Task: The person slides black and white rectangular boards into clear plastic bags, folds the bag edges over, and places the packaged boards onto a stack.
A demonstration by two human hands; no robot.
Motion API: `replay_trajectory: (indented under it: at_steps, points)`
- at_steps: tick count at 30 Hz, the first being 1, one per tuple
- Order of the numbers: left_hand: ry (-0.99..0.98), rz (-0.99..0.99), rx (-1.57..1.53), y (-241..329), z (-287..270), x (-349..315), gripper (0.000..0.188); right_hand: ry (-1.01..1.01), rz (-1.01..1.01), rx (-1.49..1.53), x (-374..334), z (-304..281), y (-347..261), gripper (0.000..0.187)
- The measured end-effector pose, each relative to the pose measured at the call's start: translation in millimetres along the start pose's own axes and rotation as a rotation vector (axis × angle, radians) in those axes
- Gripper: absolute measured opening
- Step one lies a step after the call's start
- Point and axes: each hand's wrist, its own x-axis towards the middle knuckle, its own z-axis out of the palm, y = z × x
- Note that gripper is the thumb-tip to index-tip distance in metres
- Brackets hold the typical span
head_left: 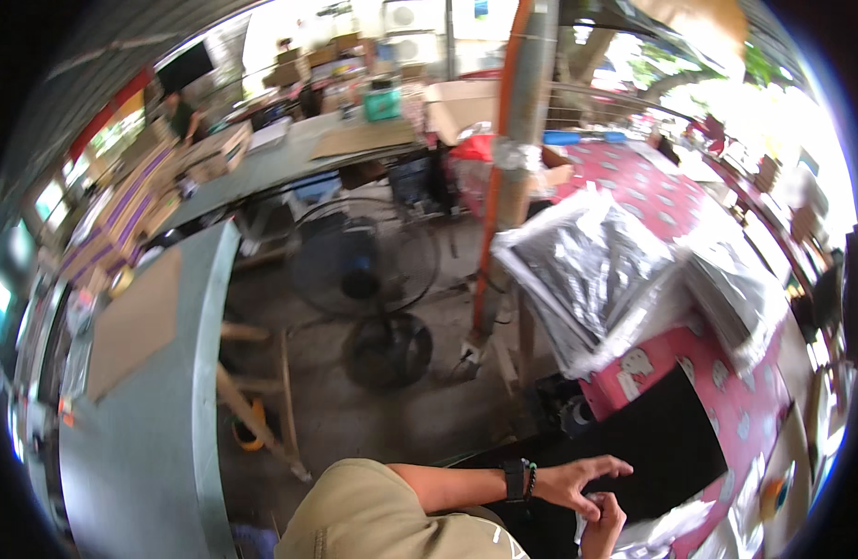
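Observation:
My left hand (583,482), with a dark watch and beads at the wrist, reaches over a black flat sheet (662,438) with its fingers apart. Just below it my right hand (603,527) is closed, thumb and fingers curled together. What it grips is hard to make out; crumpled clear plastic (671,529) lies right beside it. The black sheet rests partly on a pink patterned table cover (741,410). Past the hands lie flat dark pieces wrapped in clear plastic (597,265), with another wrapped bundle (732,289) to their right.
A post (517,177) with an orange pipe stands at the pink table's left edge. A standing fan (361,270) is on the floor ahead. On the left is a grey-green table (144,447) with a cardboard sheet (135,321). Another person (182,119) is far back left.

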Motion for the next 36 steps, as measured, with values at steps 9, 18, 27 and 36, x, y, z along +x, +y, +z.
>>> replay_trajectory:
  at_steps: [9, 18, 27, 36]
  points:
    - [0.191, -0.460, -0.395, -1, -36, -41, 0.033, -0.004, 0.051, 0.084, 52, 33, -23, 0.015]
    - [0.351, -0.366, -0.565, -8, -37, -41, 0.027, 0.099, 0.120, 0.065, 47, 42, -33, 0.009]
    - [0.229, -0.445, -0.430, -4, -11, -19, 0.022, 0.367, 0.228, 0.092, 11, 31, 23, 0.013]
    - [0.158, -0.582, -0.915, -10, 31, 4, 0.024, 0.554, 0.432, 0.303, -24, 3, 15, 0.010]
